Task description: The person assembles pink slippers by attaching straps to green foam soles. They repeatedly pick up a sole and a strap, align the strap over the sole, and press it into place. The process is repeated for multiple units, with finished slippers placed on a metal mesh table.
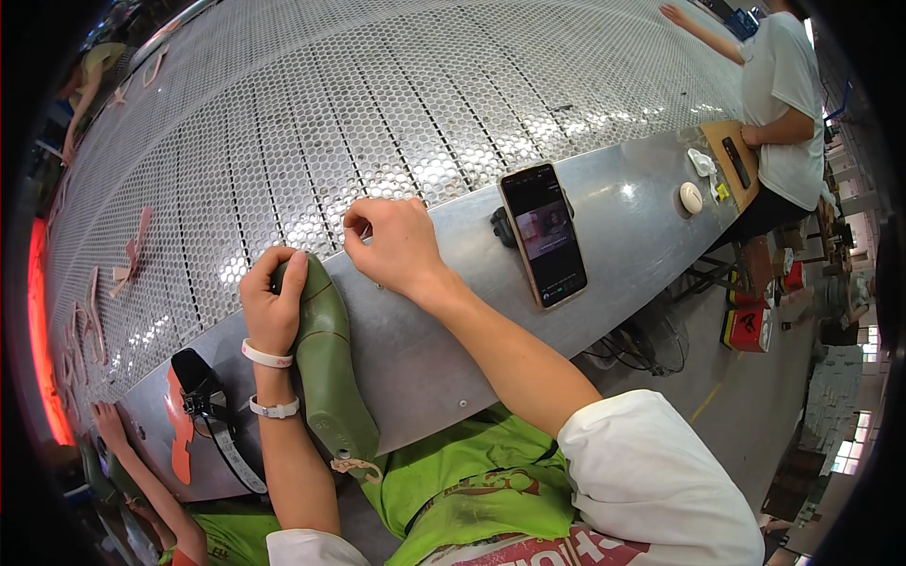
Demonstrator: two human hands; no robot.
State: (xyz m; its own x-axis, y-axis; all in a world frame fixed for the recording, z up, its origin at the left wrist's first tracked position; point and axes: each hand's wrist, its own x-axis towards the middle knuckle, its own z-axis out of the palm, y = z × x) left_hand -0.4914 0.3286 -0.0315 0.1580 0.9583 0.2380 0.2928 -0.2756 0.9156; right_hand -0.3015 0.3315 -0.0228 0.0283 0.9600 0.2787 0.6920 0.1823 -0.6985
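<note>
My left hand is wrapped round the toe end of a green shoe last, the thumb lying along its top. The last slants over the metal edge of the table toward my apron, with a short tan cord at its heel end. Right of the last's toe, my right hand is raised over the border of the mesh, apart from the last. Its fingers are curled into a pinch; anything between them is too small to make out.
A phone stands propped on the metal ledge. To the left lie a black buckled strap piece and an orange sole-shaped piece. Pale strips rest on the metal mesh. Co-workers stand at far right and left.
</note>
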